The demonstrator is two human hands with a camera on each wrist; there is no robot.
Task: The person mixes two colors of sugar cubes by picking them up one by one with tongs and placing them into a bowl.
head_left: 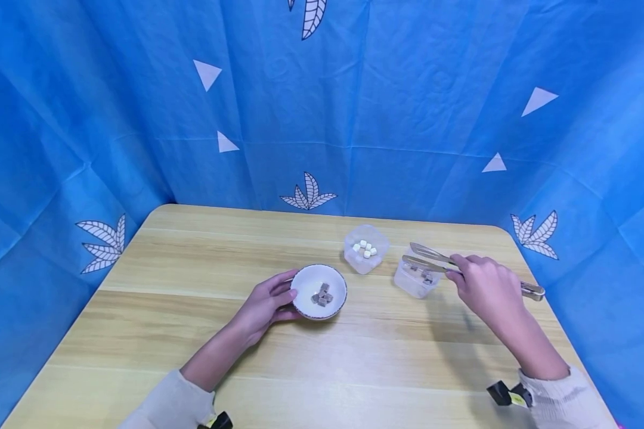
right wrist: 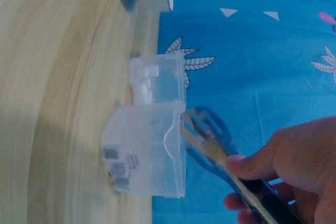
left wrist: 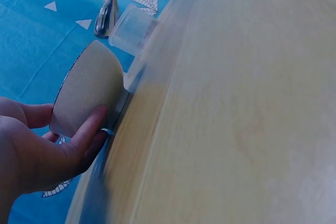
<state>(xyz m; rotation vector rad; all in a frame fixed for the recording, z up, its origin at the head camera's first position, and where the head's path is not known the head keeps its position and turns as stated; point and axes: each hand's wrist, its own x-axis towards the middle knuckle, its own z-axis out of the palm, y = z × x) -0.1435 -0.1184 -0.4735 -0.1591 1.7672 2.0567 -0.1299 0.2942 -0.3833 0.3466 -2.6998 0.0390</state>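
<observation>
- Blue patterned cloth is hung behind and beside a wooden table.
- White bowl: held near the middle of the table by the left hand, with the thumb at the rim and fingers around the side; brown cubes are gathered on its floor.
- Metal tongs are gripped at mid-length by the right hand, prongs parted; whether anything is held between the tips cannot be told.
- Just below the prongs, the right container is seen, clear-walled, with dark cubes at the bottom.
- Farther and to the left, another clear container is placed, with white cubes inside.
- Work with the tongs at the right container is judged to be the step in hand: the tips are best aimed inside the opening, clear of the rim, and any cube should be squeezed gently across opposite faces, lest it be flipped out.
- Meanwhile, the bowl should be held level and steady.
</observation>
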